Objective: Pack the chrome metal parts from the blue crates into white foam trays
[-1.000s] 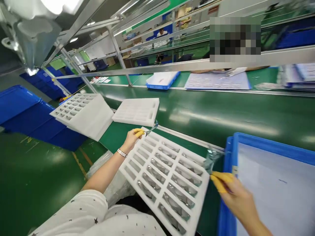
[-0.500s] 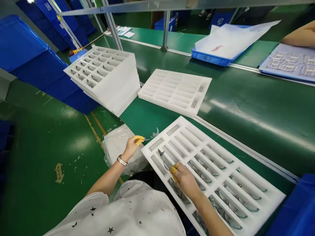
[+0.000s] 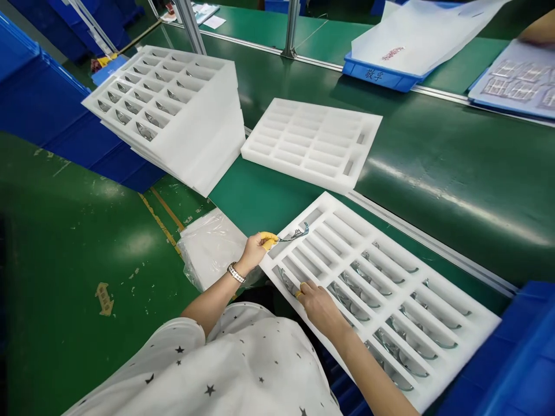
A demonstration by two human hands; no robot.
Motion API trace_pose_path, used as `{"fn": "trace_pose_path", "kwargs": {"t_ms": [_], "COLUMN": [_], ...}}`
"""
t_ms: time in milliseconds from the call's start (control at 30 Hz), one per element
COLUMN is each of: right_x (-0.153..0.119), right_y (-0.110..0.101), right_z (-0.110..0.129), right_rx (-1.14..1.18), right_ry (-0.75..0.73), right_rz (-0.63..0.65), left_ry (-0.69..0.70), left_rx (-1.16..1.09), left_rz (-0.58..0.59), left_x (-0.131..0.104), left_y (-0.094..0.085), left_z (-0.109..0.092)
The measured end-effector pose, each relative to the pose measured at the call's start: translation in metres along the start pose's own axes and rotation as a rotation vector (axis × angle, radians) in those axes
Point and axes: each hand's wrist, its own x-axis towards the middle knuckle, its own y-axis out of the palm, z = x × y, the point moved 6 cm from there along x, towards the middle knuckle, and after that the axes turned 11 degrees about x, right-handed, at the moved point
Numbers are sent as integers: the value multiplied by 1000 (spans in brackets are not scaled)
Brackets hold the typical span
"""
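My left hand point(image 3: 255, 251), with yellow coverings on its fingertips, pinches one end of a thin curved shiny part point(image 3: 295, 234) above the near-left corner of a white foam tray point(image 3: 372, 252). My right hand point(image 3: 315, 301) reaches low over the tray's near edge, its fingers closed on the end of a second curved shiny part point(image 3: 288, 281), which lies in a long slot. Several similar parts stand in the slots to the right. Some slots behind my left hand hold nothing. The right forearm hides part of the tray.
Stacked foam trays point(image 3: 208, 133) with parts in the top one stand at the left. Another foam tray point(image 3: 310, 144) lies farther back. Beyond are a blue tray point(image 3: 377, 79) under white sheets and a person's arm point(image 3: 540, 29). Blue bins point(image 3: 520, 352) border the right.
My left hand has brought its part rightward over the tray. The part at my right hand has gone from tilted up to lying down in the slot. The view has shifted slightly.
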Motion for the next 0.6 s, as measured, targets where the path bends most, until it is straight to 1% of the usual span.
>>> {"fn": "trace_pose_path", "kwargs": {"t_ms": [167,233,333,500,600], "right_x": [18,20,22,39,50], "right_y": [-2,-1,-1,10,14], "right_z": [10,13,15,14,19], "right_rx": [-79,-112,-96,-66,-44], "right_ry": [59,59,60,239,276], "right_rz": [140,164,164,258,277], "left_ry": [18,22,26,8,10], "left_rx": [27,37,41,42,49], "left_rz": [35,41,41,55,63], "left_x": [-3,-5,-8,-10,-11], "left_y": [5,6,7,9,11], "left_z": [-2,-2,0,5,6]}}
